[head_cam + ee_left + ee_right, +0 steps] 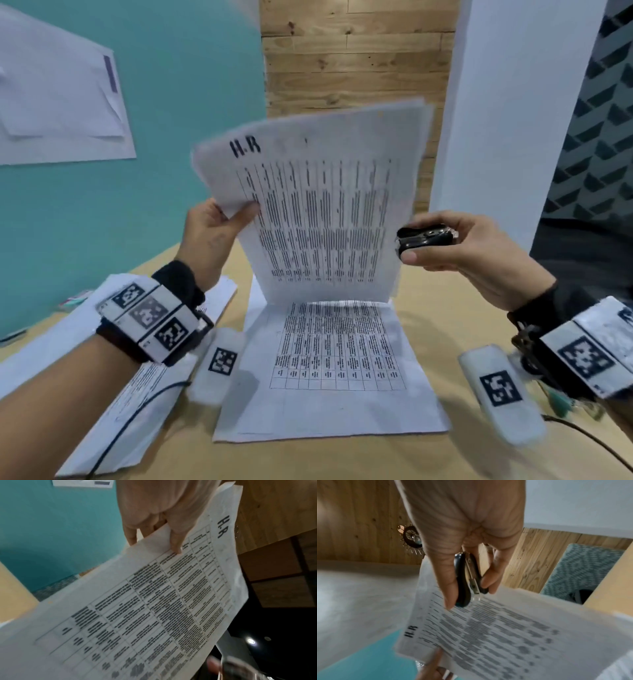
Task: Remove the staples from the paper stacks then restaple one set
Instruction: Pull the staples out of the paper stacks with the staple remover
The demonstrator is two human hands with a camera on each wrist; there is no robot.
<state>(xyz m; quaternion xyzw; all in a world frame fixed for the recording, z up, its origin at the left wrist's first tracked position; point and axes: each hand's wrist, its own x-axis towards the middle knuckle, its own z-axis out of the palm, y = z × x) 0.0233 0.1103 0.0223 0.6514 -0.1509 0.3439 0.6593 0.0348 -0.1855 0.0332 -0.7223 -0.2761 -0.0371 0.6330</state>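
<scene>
My left hand [219, 222] pinches the left edge of a printed sheet marked "H.R" [318, 212] and holds it upright above the table; in the left wrist view the thumb presses on the same sheet [154, 601]. Its lower edge meets another printed page [335, 370] lying flat on the wooden table [445, 329]. My right hand [455, 246] grips a black staple remover [424, 238] just right of the raised sheet. The right wrist view shows the staple remover [467, 580] squeezed between thumb and fingers, its metal claws just above the sheet [513, 635].
More white papers [137, 394] lie on the table at the left under my forearm. A teal wall [164, 137] with a pinned paper stands behind on the left, a wooden panel [356, 61] and a white column [507, 120] behind. A black cable [596, 442] runs at the lower right.
</scene>
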